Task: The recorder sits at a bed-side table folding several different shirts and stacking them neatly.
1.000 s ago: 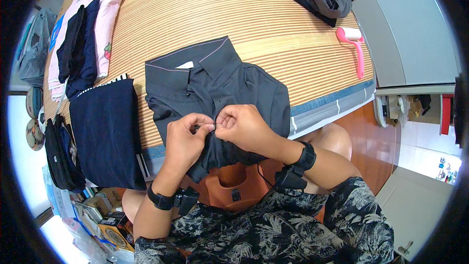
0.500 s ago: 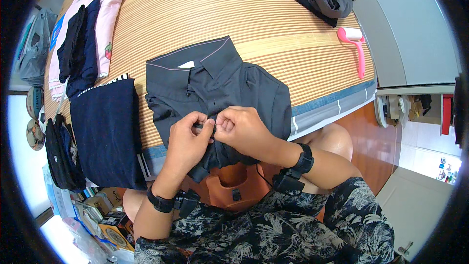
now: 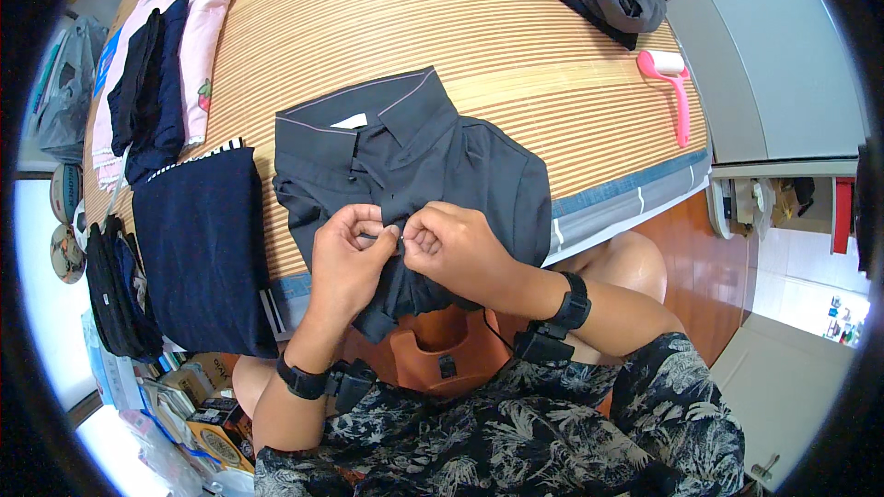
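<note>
A dark grey collared shirt [image 3: 497, 170] lies front up at the near edge of the striped mat [image 3: 368, 28], its collar pointing away from me. Thin light piping runs along the collar [image 3: 318, 143], and a pale label shows inside the neck. Over the shirt's front placket, my left hand [image 3: 350, 253] pinches the cloth between thumb and fingers. Directly beside it, my right hand [image 3: 456, 244] is curled, its fingertips closed on the same placket. Whether a button sits between the fingertips is hidden. The shirt's lower part hangs bunched over the edge below my hands.
Left of the shirt lies a folded navy garment [image 3: 198, 248], with dark clothes [image 3: 152, 83] and a pink garment [image 3: 207, 32] beyond. At the far right sit more dark clothes [image 3: 612, 0] and a pink lint roller [image 3: 681, 97]. An orange stool [image 3: 414, 364] stands between my legs.
My left hand has shifted slightly and the placket cloth between the hands has been pulled a little. Both hands keep their pinch on the shirt.
</note>
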Available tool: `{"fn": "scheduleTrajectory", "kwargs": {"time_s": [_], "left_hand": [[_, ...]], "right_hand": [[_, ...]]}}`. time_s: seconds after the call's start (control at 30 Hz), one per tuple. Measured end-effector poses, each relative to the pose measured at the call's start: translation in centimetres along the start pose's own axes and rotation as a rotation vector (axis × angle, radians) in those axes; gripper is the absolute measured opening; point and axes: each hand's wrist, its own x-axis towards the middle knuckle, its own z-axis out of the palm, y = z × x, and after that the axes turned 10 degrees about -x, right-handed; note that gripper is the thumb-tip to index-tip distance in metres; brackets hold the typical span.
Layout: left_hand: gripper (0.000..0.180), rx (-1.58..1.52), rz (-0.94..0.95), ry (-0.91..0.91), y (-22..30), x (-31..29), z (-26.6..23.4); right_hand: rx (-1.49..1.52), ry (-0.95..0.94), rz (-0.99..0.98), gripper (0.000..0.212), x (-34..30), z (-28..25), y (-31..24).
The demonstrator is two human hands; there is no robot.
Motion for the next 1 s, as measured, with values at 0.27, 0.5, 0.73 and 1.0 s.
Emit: {"fn": "scheduleTrajectory", "kwargs": {"time_s": [0.27,0.5,0.73,1.0], "left_hand": [[0.021,-0.013,0.046,0.024,-0.4,0.0,0.1],[0.018,0.002,0.075,0.003,-0.8,0.2,0.0],[0.018,-0.18,0.019,-0.039,-0.2,0.3,0.0],[0.027,-0.313,0.033,-0.096,-0.6,0.3,-0.5]], "right_hand": [[-0.057,-0.02,-0.008,0.012,0.1,-0.1,0.0],[-0.318,0.047,-0.13,0.01,-0.2,0.6,-0.1],[-0.023,0.023,-0.013,0.008,0.2,-0.1,0.1],[0.591,-0.237,0.47,0.007,0.6,-0.7,0.3]]}}
